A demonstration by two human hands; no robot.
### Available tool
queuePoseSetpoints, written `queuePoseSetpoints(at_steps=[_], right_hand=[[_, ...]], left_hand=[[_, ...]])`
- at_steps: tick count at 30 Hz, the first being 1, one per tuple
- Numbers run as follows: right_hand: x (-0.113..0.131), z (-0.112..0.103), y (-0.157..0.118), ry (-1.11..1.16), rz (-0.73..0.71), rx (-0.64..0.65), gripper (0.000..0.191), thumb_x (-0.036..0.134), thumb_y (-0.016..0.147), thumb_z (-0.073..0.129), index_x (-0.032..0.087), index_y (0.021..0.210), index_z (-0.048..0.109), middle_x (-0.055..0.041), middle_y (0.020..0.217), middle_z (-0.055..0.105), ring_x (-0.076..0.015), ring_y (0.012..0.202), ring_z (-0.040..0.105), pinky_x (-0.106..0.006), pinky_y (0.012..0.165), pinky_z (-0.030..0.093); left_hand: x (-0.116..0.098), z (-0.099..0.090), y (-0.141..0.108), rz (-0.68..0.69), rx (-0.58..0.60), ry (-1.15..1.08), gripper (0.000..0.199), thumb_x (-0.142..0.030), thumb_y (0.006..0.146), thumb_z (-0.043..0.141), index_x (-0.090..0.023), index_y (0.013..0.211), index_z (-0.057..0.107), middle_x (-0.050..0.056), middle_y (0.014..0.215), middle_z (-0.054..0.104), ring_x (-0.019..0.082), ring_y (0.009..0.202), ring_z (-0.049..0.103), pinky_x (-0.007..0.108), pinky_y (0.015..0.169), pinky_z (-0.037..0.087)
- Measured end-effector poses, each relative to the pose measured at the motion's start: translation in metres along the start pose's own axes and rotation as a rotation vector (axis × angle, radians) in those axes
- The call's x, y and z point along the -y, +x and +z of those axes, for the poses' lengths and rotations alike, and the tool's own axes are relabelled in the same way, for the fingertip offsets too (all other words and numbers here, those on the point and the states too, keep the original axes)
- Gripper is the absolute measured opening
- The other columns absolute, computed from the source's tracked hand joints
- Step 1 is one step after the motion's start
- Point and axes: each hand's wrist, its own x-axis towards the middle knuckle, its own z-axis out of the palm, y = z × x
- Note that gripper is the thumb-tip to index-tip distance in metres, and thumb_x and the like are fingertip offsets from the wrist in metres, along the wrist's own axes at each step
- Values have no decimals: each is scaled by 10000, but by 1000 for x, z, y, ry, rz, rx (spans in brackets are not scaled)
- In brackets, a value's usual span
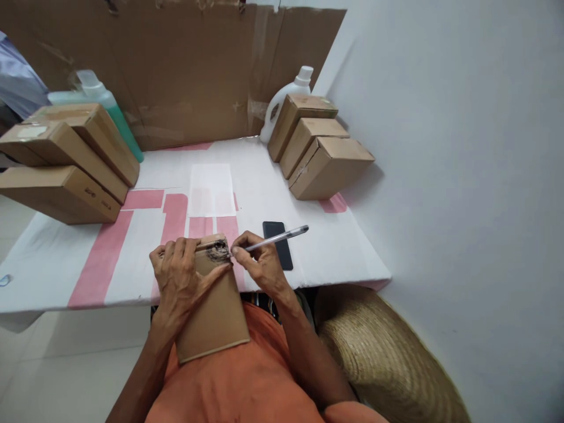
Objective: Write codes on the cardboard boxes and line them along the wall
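Observation:
A brown cardboard box [218, 317] leans against my body at the table's front edge, tilted toward me. Dark scribbled ink marks [217, 251] cover its upper right corner. My left hand [180, 273] grips the box from the left, its fingers over the top edge and its thumb stretched across the front face just below the marks. In my right hand [259, 258] is a clear pen [282, 236], pinched near its tip, with the far end pointing up and right. The pen's tip is at the box's right edge beside the marks; whether it touches I cannot tell.
A black phone [285, 255] lies just behind my right hand. A white sheet [212, 191] is on the pink-and-white tablecloth [145, 258]. Cardboard boxes [94, 194] and bottles stand left; more boxes [332, 167] and a white jug [286, 97] stand right. A straw hat [379, 346] is beside me.

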Motion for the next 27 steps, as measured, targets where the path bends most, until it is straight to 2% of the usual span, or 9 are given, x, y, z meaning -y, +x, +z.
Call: queuePoseSetpoints(at_steps=[4, 8, 11, 14, 16, 19, 21, 25, 27], right_hand=[[-19, -28, 15, -4, 105, -127, 270, 465, 990, 573, 215, 892, 599, 18, 731, 635, -127, 602, 600, -217, 488, 426], [-47, -52, 39, -423, 373, -40, 167, 307, 1006, 540, 195, 896, 597, -32, 825, 730, -146, 652, 697, -229, 559, 495], [-63, -51, 49, -619, 506, -16, 138, 202, 904, 699, 166, 784, 641, -81, 785, 756, -197, 697, 725, -270, 659, 505], [-71, -40, 51, -758, 592, -31, 75, 196, 890, 732, 131, 855, 716, -190, 1000, 789, -297, 989, 749, -320, 798, 509], [-70, -33, 50, -821, 629, -35, 118, 226, 916, 719, 114, 948, 742, -229, 1120, 772, -324, 1092, 727, -336, 838, 501], [-67, -33, 42, -876, 652, -45, 258, 361, 946, 721, 116, 1023, 747, -224, 1134, 763, -335, 1102, 717, -351, 855, 496], [-64, -40, 33, -914, 652, -90, 344, 436, 963, 700, 124, 1105, 725, -210, 1167, 744, -339, 1124, 699, -366, 888, 494], [-63, -63, 6, -1004, 675, -278, 516, 404, 976, 670, 95, 1372, 551, -263, 1403, 576, -388, 1309, 561, -431, 980, 473], [-66, -74, -6, -1011, 699, -325, 601, 434, 930, 721, 70, 1369, 531, -297, 1427, 528, -427, 1355, 502, -464, 995, 469]], left_hand=[[0, -1, 0, 7, 7, -1, 619, -771, 858, 627, -186, 1058, 644, 91, 978, 709, 313, 948, 624, 468, 950, 352], [3, 1, 1, 12, -10, 35, 649, -794, 862, 593, -176, 1049, 658, 106, 978, 714, 330, 953, 629, 474, 943, 351], [5, 5, 2, 29, -21, 49, 660, -807, 878, 552, -178, 1046, 659, 108, 977, 716, 331, 949, 633, 475, 942, 346], [6, 6, 2, 40, -37, 59, 679, -820, 886, 519, -178, 1057, 656, 111, 979, 718, 334, 941, 634, 475, 926, 346], [6, 5, 2, 45, -40, 55, 678, -818, 893, 509, -178, 1069, 650, 109, 977, 717, 333, 937, 633, 473, 920, 348], [5, 3, 2, 52, -43, 47, 670, -807, 905, 502, -176, 1073, 649, 109, 971, 714, 329, 929, 632, 470, 920, 351], [5, 2, 2, 52, -49, 41, 670, -809, 907, 496, -177, 1068, 650, 106, 961, 713, 328, 923, 632, 472, 927, 350], [4, 3, 2, 43, -49, 39, 683, -820, 905, 484, -181, 1079, 649, 106, 984, 716, 330, 937, 632, 478, 945, 346], [4, 4, 2, 37, -40, 43, 677, -812, 910, 483, -179, 1082, 649, 107, 989, 716, 331, 938, 631, 479, 942, 346]])
